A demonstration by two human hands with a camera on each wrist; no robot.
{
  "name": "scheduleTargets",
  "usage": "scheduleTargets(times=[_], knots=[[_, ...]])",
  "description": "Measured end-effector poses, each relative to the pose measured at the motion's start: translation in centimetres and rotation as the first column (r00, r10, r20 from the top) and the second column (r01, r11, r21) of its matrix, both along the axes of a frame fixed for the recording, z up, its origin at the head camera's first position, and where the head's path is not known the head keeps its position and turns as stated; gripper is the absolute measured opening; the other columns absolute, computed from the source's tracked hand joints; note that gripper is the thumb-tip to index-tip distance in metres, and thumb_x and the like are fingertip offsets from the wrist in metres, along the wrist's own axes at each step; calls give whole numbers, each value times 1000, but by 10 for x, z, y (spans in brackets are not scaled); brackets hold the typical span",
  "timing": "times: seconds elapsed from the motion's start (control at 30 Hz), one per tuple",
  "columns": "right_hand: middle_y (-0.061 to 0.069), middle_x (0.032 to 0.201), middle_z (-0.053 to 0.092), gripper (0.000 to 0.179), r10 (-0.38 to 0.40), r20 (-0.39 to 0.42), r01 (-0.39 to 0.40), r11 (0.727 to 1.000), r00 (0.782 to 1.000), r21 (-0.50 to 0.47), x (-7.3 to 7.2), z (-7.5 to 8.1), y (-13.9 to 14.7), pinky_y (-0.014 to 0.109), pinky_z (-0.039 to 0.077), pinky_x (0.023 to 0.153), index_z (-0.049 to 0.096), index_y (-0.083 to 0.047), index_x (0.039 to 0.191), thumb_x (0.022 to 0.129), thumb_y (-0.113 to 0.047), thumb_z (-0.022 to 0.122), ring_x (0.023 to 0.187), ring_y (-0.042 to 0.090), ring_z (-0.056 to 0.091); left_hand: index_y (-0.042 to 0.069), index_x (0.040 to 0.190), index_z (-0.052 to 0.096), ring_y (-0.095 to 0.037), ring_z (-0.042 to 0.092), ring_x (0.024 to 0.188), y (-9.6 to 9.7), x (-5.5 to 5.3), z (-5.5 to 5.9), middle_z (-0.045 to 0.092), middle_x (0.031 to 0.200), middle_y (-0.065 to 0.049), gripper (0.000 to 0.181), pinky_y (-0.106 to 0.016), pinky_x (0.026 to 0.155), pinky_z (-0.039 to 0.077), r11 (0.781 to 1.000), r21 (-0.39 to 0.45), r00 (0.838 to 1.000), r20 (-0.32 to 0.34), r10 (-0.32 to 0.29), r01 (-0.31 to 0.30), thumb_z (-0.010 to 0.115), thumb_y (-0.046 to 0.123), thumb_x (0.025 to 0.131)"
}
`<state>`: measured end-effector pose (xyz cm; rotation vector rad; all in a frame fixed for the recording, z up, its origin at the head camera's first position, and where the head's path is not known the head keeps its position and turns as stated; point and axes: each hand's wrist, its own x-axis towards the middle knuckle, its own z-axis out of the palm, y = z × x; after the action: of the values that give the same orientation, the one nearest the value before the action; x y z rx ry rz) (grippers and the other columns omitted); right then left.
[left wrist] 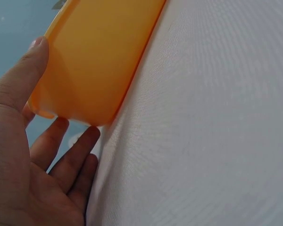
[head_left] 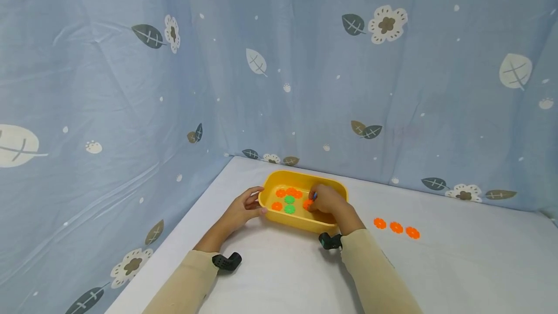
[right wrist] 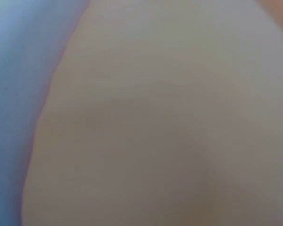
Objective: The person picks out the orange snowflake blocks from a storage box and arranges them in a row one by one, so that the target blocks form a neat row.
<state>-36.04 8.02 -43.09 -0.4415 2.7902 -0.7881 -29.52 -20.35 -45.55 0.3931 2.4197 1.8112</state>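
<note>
A yellow plastic tub (head_left: 301, 223) stands on the white cloth with several small flower-shaped discs inside, orange (head_left: 276, 206) and green (head_left: 289, 209). My left hand (head_left: 242, 210) holds the tub by its left end. In the left wrist view its thumb (left wrist: 37, 52) lies along the tub's wall (left wrist: 99, 56), with other fingertips against the end. My right hand (head_left: 327, 199) reaches into the tub's right part, fingers bent down, pinching an orange disc (head_left: 307, 205). A bit of blue (head_left: 315, 196) shows among these fingers. The right wrist view is a blurred, close-up beige surface.
Right of the tub, three orange discs (head_left: 396, 227) lie in a slanting row on the white cloth (head_left: 471, 260). A blue curtain (head_left: 305, 86) with leaves and flowers hangs behind and on the left. Each wrist carries a black camera (head_left: 227, 261).
</note>
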Motion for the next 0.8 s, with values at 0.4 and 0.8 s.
scheduleTargets(times=[0.4,0.8], knots=[[4,90,64,13,23,-2,-23,985,1000,-174,8,19,12,34,51,71,64,-7,101,89,-7,70,85,26,62,15,145,43,-29,56,121,-6,-13,-26,47,145,-11,73,-46,101,43,1000,7,1000,-10,27,-27,80,27,83],[7,98,63,16,-38,-49,22,959,998,-283,15,33,41,32,53,70,66,-10,107,93,-17,69,89,26,60,20,143,46,-25,58,117,-7,-15,-22,49,144,-8,75,-44,99,45,1000,10,1000,-15,22,-22,82,33,79]])
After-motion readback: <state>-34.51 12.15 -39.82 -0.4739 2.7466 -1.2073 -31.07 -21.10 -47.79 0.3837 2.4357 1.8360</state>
